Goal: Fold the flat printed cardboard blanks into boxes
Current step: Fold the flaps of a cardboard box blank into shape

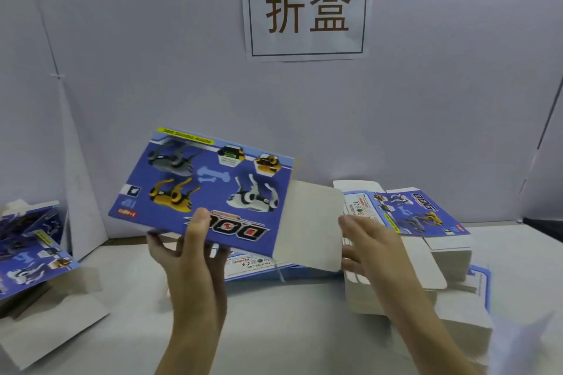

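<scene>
I hold a blue printed cardboard box [210, 186] with toy dogs on it, tilted up above the table. My left hand [189, 250] grips its near edge, thumb on the printed face and fingers underneath. A plain grey end flap [310, 225] sticks out from its right side. My right hand [368, 246] lies against that flap's right edge with fingers fairly straight. A stack of flat blanks [426, 289] lies at the right under my right forearm, plain sides up.
A printed blank [420, 213] lies at the back right on the stack. Folded boxes [30, 250] sit at the left edge. A white partition with a paper sign [307, 9] closes the back. The table top [289, 329] is pale.
</scene>
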Tool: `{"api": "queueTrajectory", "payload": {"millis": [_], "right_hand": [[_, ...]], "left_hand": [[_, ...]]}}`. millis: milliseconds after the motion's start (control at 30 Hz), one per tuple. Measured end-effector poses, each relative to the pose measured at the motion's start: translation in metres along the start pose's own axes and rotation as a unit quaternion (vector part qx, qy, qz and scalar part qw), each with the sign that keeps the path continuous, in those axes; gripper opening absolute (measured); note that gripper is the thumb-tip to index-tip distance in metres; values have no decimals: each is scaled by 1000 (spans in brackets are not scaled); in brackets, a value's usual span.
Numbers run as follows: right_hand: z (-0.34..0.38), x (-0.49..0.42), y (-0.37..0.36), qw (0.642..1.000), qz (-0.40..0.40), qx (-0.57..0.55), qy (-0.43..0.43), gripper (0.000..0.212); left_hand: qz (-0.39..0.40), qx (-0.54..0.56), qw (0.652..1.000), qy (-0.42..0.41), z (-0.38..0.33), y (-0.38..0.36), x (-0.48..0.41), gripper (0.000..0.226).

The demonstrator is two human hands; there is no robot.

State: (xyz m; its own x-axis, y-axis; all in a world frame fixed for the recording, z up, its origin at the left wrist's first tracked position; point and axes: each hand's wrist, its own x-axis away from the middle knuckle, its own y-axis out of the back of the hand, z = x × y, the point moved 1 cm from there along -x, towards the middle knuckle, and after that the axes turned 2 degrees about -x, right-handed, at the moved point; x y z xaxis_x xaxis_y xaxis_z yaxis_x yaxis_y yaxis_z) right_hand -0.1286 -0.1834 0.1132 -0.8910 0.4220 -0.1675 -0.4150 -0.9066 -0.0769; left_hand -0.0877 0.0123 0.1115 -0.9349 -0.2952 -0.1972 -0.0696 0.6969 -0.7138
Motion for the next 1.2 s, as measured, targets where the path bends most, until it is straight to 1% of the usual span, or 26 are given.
{"api": "queueTrajectory", "payload": {"millis": [67,133,200,267,300,333,367,400,433,467,500,533,567,633,667,700,733,767,833,900,1000,1033,1067,1133,1167,1200], "right_hand": [[-5,0,0,984,-73,146,68,14],[-7,2,2,967,-131,187,110,19],[-10,5,1,943,-175,237,157,15],[-13,9,-4,902,-192,325,212,9],[-13,11,-7,889,-188,346,234,8],[-13,12,-8,891,-177,338,248,9],[-12,10,-6,908,-163,292,251,12],[-8,6,-2,942,-137,200,234,17],[-2,2,3,974,-90,61,197,20],[4,0,7,985,-23,-93,143,21],[7,0,8,975,35,-203,86,23],[9,2,7,960,75,-266,35,26],[7,3,4,948,95,-304,-8,29],[0,4,-4,934,97,-340,-60,34],[-4,4,-7,941,81,-323,-63,35],[-7,3,-8,965,54,-255,-39,33],[-8,3,-8,988,8,-155,5,33],[-9,2,-7,995,-48,-53,64,36],[-11,1,-3,967,-158,83,180,41],[-10,4,-2,914,-231,193,272,38],[-12,7,-9,829,-268,338,358,38],[-15,7,-11,825,-260,347,363,42],[-14,8,-10,846,-246,321,348,43],[-11,3,-3,936,-192,167,243,37],[-6,0,0,977,-124,33,173,33],[-1,-1,2,986,-39,-126,98,29]], "left_hand": [[-8,-24,999,-32,4,-5,10,107],[-4,-42,996,-75,7,-10,21,111],[11,-66,991,-119,14,-16,33,112],[27,-99,983,-153,21,-22,45,117],[36,-109,980,-160,22,-24,49,118],[39,-111,980,-159,21,-25,50,118],[37,-97,983,-150,19,-24,46,117],[30,-66,988,-133,14,-21,39,113],[22,-26,993,-109,9,-17,30,103],[19,11,996,-82,4,-13,23,91],[23,36,998,-55,0,-9,18,83],[33,49,998,-32,-1,-7,15,80],[46,54,997,-16,0,-7,16,80],[59,53,997,-2,6,-9,23,79],[55,49,997,-5,9,-10,26,78],[47,44,998,-13,12,-11,28,77],[38,40,998,-22,14,-11,29,76],[32,39,998,-28,14,-12,30,76],[28,45,998,-32,13,-14,31,75],[28,48,998,-37,13,-18,36,80],[13,20,998,-54,17,-23,48,94],[8,7,998,-66,19,-24,52,96],[9,-5,997,-80,20,-25,55,98],[18,-14,994,-111,17,-27,56,98],[19,-6,993,-118,13,-26,52,94],[19,9,993,-113,10,-24,47,88]]}}
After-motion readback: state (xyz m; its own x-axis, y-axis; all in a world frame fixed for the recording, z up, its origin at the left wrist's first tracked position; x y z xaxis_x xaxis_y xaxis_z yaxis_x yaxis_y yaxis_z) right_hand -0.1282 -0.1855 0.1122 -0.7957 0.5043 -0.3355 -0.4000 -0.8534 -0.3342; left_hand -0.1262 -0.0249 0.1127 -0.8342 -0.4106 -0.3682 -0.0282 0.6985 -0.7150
